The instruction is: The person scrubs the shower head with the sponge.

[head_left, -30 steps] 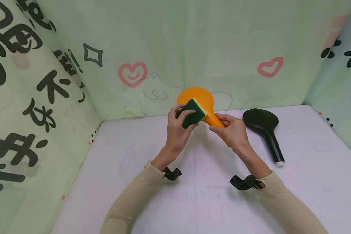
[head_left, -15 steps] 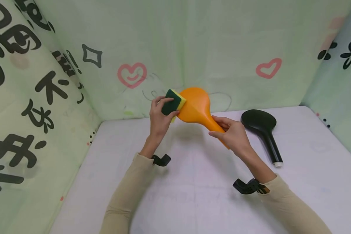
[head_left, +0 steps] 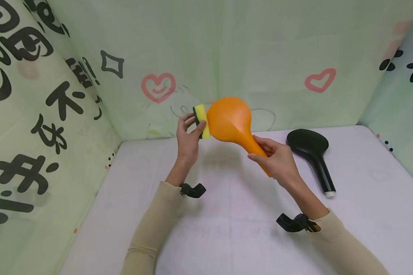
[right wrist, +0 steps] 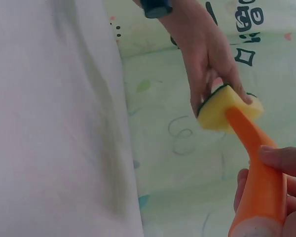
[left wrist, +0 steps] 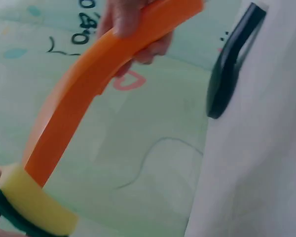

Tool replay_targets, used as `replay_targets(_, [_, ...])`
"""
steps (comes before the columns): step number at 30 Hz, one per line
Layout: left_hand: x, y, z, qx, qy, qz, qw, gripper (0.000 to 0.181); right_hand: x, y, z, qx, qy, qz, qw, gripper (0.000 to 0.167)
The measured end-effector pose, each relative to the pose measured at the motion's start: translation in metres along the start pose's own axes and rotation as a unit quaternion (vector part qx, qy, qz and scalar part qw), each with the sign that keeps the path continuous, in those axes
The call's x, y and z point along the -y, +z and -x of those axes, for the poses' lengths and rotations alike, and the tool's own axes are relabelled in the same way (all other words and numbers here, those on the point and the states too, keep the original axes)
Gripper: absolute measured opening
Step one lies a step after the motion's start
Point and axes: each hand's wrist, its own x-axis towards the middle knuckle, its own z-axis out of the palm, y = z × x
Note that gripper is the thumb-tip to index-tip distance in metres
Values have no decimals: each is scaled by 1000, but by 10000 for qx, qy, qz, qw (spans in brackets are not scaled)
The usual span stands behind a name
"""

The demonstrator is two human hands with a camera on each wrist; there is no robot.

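An orange handheld shower head [head_left: 230,119] is held up above the table, tilted, its round head toward the upper left. My right hand [head_left: 278,158] grips its handle between thumb and fingers. My left hand [head_left: 187,143] pinches a yellow and green sponge [head_left: 203,118]. The sponge's yellow side touches the left rim of the orange head, as the left wrist view also shows where the rim [left wrist: 39,168] meets the sponge [left wrist: 37,205]. From the right wrist view, the edge of the head sinks into the yellow foam [right wrist: 219,111].
A black shower head [head_left: 308,143] with a white handle end lies on the white-covered table [head_left: 227,236], right of my right hand. Behind the table hangs a pale green printed cloth [head_left: 261,49], with more cloth at both sides. Black camera mounts [head_left: 194,190] sit at both wrists.
The sponge went from the front of the orange head, leftward to its left rim, and turned so the yellow side shows. The right hand keeps its grip on the handle, almost still.
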Motion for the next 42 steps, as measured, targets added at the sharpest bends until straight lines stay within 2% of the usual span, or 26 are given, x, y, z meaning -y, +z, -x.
replay_targets(1, [-1, -5, -4, 95, -206, 375, 9990, 47, -1, -2, 3, 85, 51, 47, 9999, 61])
replay_targets(3, [-4, -13, -13, 309, -567, 1027, 9926, 42, -1, -4, 9, 270, 154, 173, 9994, 62])
replay_targets(6, [-4, -21, -21, 664, -1031, 1715, 9775, 39, -1, -7, 14, 374, 133, 301, 9988, 61])
replay_targets(8, [-3, -24, -22, 985, -1339, 2157, 9622, 39, 0, -7, 14, 350, 45, 319, 9989, 61])
replay_targets(11, [2, -21, -15, 1552, -1781, 2870, 9283, 40, 4, -6, 11, 154, -80, 98, 9998, 60])
replay_targets(14, [5, -9, -2, 2051, -2039, 3344, 8969, 38, 10, -6, 4, -90, -178, -318, 9993, 61])
replay_targets(15, [6, -3, 1, 2147, -2031, 3464, 8903, 38, 12, -6, 2, -134, -202, -453, 9987, 61])
replay_targets(17, [6, 7, 4, 2188, -1920, 3625, 8854, 35, 16, -5, -1, -118, -213, -632, 9977, 63])
replay_targets(19, [5, 15, 4, 2085, -1714, 3798, 8848, 32, 18, -5, 0, 44, -157, -684, 9975, 65])
replay_targets(22, [4, 17, -3, 1825, -1434, 3981, 8875, 32, 17, -4, 6, 279, -46, -492, 9984, 65])
replay_targets(23, [3, 16, -7, 1701, -1336, 3990, 8911, 31, 15, -4, 9, 348, -19, -370, 9987, 65])
replay_targets(26, [0, 7, -17, 1344, -1082, 3616, 9162, 30, 12, -5, 18, 530, 15, -42, 9986, 64])
replay_targets(28, [-5, -3, -25, 1257, -977, 2984, 9411, 26, 10, -6, 23, 630, 16, 97, 9980, 64])
replay_targets(29, [-8, -9, -29, 1335, -919, 2511, 9543, 24, 9, -8, 26, 669, 16, 149, 9976, 64])
replay_targets(30, [-13, -14, -33, 1524, -871, 2004, 9639, 23, 9, -9, 27, 673, -3, 185, 9976, 63])
replay_targets(31, [-17, -19, -37, 1755, -853, 1478, 9696, 21, 9, -11, 29, 662, -26, 244, 9975, 62])
replay_targets(32, [-24, -24, -41, 2018, -760, 750, 9736, 21, 10, -13, 30, 654, -46, 308, 9974, 62])
replay_targets(33, [-30, -28, -45, 2312, -602, -12, 9710, 23, 10, -15, 30, 649, -92, 404, 9970, 61])
replay_targets(34, [-38, -30, -47, 2590, -420, -794, 9617, 25, 10, -16, 31, 661, -130, 502, 9965, 60])
replay_targets(35, [-47, -32, -49, 2856, -182, -1633, 9442, 28, 10, -17, 30, 692, -182, 599, 9956, 60])
replay_targets(36, [-55, -31, -49, 3090, 114, -2491, 9178, 31, 9, -16, 29, 722, -234, 702, 9946, 59])
replay_targets(37, [-63, -28, -48, 3277, 375, -3303, 8844, 33, 9, -15, 28, 753, -275, 795, 9936, 58])
replay_targets(38, [-69, -23, -45, 3457, 657, -4000, 8463, 36, 8, -13, 27, 776, -302, 874, 9927, 57])
replay_targets(40, [-77, -8, -36, 3830, 1100, -4912, 7746, 41, 6, -8, 23, 774, -316, 989, 9916, 55])
replay_targets(41, [-77, 0, -31, 3979, 1313, -5226, 7425, 44, 5, -5, 21, 745, -310, 1044, 9913, 54])
replay_targets(42, [-76, 7, -25, 4085, 1444, -5420, 7201, 45, 4, -2, 19, 704, -302, 1096, 9910, 54])
